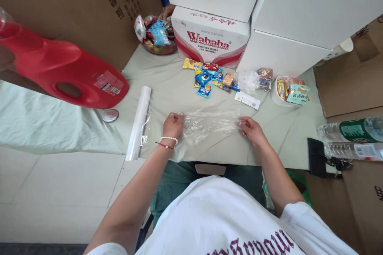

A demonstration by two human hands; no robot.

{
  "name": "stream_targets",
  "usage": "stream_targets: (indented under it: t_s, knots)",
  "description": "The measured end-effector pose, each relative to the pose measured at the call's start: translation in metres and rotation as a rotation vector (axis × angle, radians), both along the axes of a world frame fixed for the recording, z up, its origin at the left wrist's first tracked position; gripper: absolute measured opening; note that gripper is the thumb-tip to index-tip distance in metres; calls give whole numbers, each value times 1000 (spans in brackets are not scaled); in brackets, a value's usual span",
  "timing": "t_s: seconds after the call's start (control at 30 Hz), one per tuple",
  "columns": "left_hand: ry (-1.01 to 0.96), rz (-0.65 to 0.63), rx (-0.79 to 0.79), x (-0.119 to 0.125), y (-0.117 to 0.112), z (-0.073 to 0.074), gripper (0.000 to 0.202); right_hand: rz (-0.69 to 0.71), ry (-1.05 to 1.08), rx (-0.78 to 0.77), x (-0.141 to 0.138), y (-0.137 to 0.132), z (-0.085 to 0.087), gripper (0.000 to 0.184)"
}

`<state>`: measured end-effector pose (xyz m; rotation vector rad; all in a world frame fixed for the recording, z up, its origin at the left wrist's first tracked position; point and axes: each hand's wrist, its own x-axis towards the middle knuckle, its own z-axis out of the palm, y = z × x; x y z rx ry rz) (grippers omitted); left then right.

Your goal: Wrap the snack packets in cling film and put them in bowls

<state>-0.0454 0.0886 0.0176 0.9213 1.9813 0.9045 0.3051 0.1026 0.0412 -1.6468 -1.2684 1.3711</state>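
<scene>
A thin, crinkled clear plastic bag (206, 125) is stretched sideways between my two hands, just over the green tablecloth (203, 153). Its upper left corner is pinched in my left hand (173, 125), which wears bead bracelets. My right hand (250, 128) grips the upper right end between thumb and fingers. Left of my left hand lies a white roll of clear plastic (139, 123) with a loose edge. Beyond the bag are small wrapped snacks (205, 79), a crumpled clear plastic clump (248, 81) and a white packet with a barcode (247, 100).
A white tub (283, 101) of snacks stands at right, near water bottles (350, 130) and a black phone (316, 157). A red jug (68, 71) is at left. Behind are a Wahaha carton (209, 42) and a snack bowl (160, 48), with another person's hand (167, 11) at it.
</scene>
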Motion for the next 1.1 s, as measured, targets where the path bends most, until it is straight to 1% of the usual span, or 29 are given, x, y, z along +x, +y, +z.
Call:
stream_targets:
  t_s: [0.07,0.1,0.13,0.17,0.2,0.23,0.27,0.3,0.33,0.37,0.4,0.47,0.53,0.6,0.67,0.7,0.77,0.8,0.83,0.87,0.9,0.93,1.0,1.07,1.1]
  knots:
    - [246,90,135,4,-9,0,36,-102,-249,255,-6,-13,5,42]
    - [375,106,221,8,-15,1,40,-134,-368,389,-11,-21,8,36]
    - [484,86,304,12,-22,3,42,-124,-464,505,-16,-29,11,31]
    - [566,22,373,17,-27,4,39,-62,-527,594,-23,-36,14,26]
    - [612,-95,421,23,-32,6,32,45,-561,654,-30,-43,14,24]
    - [621,-257,448,28,-35,8,25,182,-582,687,-38,-47,13,24]
    - [607,-436,461,33,-36,9,22,323,-603,697,-45,-51,10,26]
    - [591,-595,463,37,-35,10,24,445,-630,691,-51,-52,6,29]
    - [584,-709,455,40,-32,10,29,534,-664,674,-55,-53,0,33]
    - [594,-765,432,41,-29,9,33,590,-698,653,-56,-55,-5,36]
    - [617,-769,395,40,-26,7,39,625,-727,632,-55,-57,-9,38]
    - [667,-715,305,34,-21,0,52,680,-756,604,-46,-68,-14,39]
    - [691,-695,242,24,-21,-6,64,772,-748,584,-33,-88,-9,39]
    - [705,-709,220,16,-24,-10,73,888,-711,549,-19,-110,6,36]
    - [727,-730,202,13,-28,-12,79,1013,-617,478,-10,-126,28,31]
    - [742,-741,189,13,-30,-12,81,1071,-550,424,-7,-129,41,28]
    - [775,-767,160,17,-32,-12,88,1124,-417,322,-8,-123,66,29]
    - [791,-781,149,19,-33,-12,92,1104,-368,301,-12,-115,75,32]
    - [807,-794,141,21,-35,-12,96,1052,-338,312,-20,-104,81,34]
    - [821,-804,138,23,-36,-12,100,982,-324,357,-30,-92,83,37]
    - [834,-813,140,25,-37,-12,101,911,-320,428,-42,-79,80,38]
    - [845,-820,146,26,-38,-13,102,867,-323,508,-55,-65,72,40]
    - [859,-826,163,27,-40,-13,100,878,-379,640,-80,-38,46,43]
    - [858,-822,171,26,-40,-14,98,912,-534,664,-94,-14,16,46]
    - [854,-814,171,25,-40,-14,97,886,-625,640,-94,-4,2,47]
